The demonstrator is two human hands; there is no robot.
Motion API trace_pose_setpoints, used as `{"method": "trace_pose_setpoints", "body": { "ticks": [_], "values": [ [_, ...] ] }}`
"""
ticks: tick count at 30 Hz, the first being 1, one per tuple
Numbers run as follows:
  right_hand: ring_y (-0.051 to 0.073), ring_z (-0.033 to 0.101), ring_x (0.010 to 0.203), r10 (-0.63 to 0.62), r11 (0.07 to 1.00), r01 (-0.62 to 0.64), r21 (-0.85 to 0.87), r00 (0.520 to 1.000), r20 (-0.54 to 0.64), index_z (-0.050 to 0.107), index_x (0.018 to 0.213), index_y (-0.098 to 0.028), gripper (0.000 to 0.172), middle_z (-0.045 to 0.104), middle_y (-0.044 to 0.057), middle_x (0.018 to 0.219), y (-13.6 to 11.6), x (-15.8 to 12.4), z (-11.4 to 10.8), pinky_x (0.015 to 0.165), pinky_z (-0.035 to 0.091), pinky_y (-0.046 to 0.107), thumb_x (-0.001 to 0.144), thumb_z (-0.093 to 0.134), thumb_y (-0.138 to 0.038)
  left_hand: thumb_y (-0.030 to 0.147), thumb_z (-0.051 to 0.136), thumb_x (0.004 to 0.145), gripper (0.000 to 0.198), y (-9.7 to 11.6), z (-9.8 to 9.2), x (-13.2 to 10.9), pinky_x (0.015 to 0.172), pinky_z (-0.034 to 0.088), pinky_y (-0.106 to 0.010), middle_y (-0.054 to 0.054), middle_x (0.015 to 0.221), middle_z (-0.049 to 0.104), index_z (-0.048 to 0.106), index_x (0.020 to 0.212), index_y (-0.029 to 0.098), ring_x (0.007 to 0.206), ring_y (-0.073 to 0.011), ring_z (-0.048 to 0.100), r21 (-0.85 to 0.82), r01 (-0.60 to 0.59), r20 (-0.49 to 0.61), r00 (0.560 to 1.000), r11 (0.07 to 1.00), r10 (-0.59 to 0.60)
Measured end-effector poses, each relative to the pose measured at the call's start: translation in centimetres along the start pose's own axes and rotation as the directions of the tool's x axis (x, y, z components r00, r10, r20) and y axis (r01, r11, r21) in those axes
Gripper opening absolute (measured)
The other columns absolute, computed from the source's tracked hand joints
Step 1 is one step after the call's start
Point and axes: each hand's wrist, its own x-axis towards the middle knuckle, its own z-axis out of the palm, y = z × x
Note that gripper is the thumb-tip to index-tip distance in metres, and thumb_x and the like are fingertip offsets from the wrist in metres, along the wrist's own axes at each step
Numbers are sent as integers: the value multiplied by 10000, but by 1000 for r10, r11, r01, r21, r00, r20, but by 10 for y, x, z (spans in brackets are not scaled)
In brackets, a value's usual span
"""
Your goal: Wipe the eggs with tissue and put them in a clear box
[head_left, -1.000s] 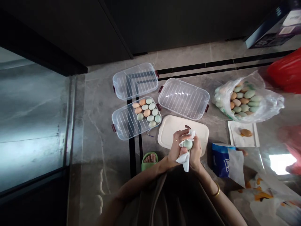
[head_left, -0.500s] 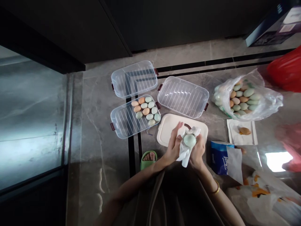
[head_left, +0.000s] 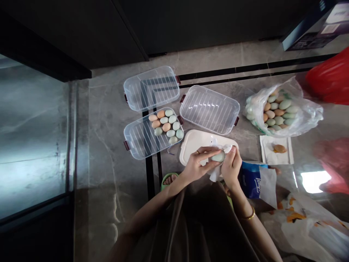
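A pale green egg [head_left: 218, 157] is held between my two hands, above the near edge of a cream lid [head_left: 192, 142]. My left hand [head_left: 198, 164] has its fingers closed on the egg's left side. My right hand [head_left: 231, 165] pinches a white tissue [head_left: 215, 174] against the egg's right side; part of the tissue hangs below. Left of the lid, a clear ribbed container [head_left: 139, 140] holds several brown and green eggs [head_left: 166, 127] at its right end. A clear plastic bag [head_left: 305, 116] full of eggs lies at the right.
Two more clear containers [head_left: 151, 89] [head_left: 209, 109] lie farther back. A broken-looking brown item [head_left: 279, 148] rests on a white tissue square [head_left: 268, 156]. Nearby are a blue tissue pack [head_left: 251, 180], a red bag [head_left: 331, 78] and a dark box [head_left: 308, 36]. A green slipper [head_left: 164, 182] shows below.
My left hand's fingers have come over the egg, which was more exposed on the tissue before. My right hand has closed up around the tissue. The whole view has shifted slightly.
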Motion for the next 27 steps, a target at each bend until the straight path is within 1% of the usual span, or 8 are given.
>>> {"method": "trace_pose_setpoints", "body": {
  "ticks": [4, 10, 12, 14, 19, 21, 25, 27],
  "values": [
    [160, 546, 705, 305, 917, -309, 254, 951, 54, 580, 806, -207, 244, 611, 17, 772, -5, 0, 2, 680, 470, 289, 894, 460, -400, 315, 648, 881, 402, 0, 5, -5, 987, 519, -394, -95, 1227, 641, 602, 1273, 235, 1161, -234, 600, -125, 101, -74, 991, 987, -111],
    [192, 605, 755, 450, 681, -587, 437, 807, 383, 605, 831, -197, 288, 645, 18, 750, -6, 2, 15, 695, 511, 310, 797, 476, -453, 287, 677, 853, 426, 5, -1, 0, 1106, 358, -476, -75, 1279, 617, 575, 1264, 247, 1287, -250, 466, 445, -89, 13, 996, 891, 93],
    [185, 606, 788, 445, 687, -571, 450, 820, 361, 596, 832, -196, 274, 655, 17, 787, -4, 2, 18, 747, 508, 311, 798, 498, -449, 246, 661, 854, 486, 6, -3, 2, 1114, 314, -500, -84, 1290, 607, 534, 1322, 246, 1264, -264, 480, 585, -122, 74, 992, 802, 97],
    [177, 597, 805, 384, 803, -464, 373, 882, 272, 588, 803, -196, 284, 656, 20, 799, -1, 1, 18, 779, 496, 310, 825, 497, -465, 204, 614, 879, 499, 6, -4, 3, 1111, 305, -496, -71, 1248, 631, 505, 1361, 274, 1179, -243, 547, 653, -166, 149, 985, 739, 90],
    [161, 576, 779, 280, 910, -322, 261, 942, 185, 600, 798, -196, 339, 631, 6, 750, 3, -1, 14, 746, 481, 286, 866, 493, -511, 182, 540, 933, 424, -5, -2, -3, 1129, 336, -455, -39, 1202, 672, 506, 1347, 270, 1113, -172, 611, 578, -248, 129, 969, 777, 213],
    [166, 593, 773, 370, 837, -432, 335, 899, 236, 619, 841, -189, 312, 647, 4, 765, 2, 2, 13, 738, 493, 286, 839, 541, -492, 171, 541, 932, 390, -9, -1, -7, 1126, 362, -454, -50, 1223, 666, 525, 1314, 245, 1173, -172, 588, 529, -246, 59, 965, 812, 255],
    [219, 641, 784, 509, 523, -736, 429, 674, 535, 647, 874, -167, 314, 678, 37, 756, 1, 8, 17, 719, 532, 326, 783, 541, -448, 253, 621, 890, 344, -10, -2, -7, 1124, 365, -482, -60, 1194, 677, 561, 1227, 217, 1205, -202, 564, 507, -161, -31, 979, 847, 204],
    [233, 652, 820, 495, 438, -780, 446, 624, 605, 659, 874, -160, 330, 688, 52, 768, 2, 9, 20, 740, 541, 336, 775, 524, -445, 293, 650, 866, 361, -7, -2, -4, 1142, 312, -510, -60, 1168, 685, 566, 1207, 210, 1223, -229, 542, 552, -118, -18, 988, 825, 153]
  ]
}}
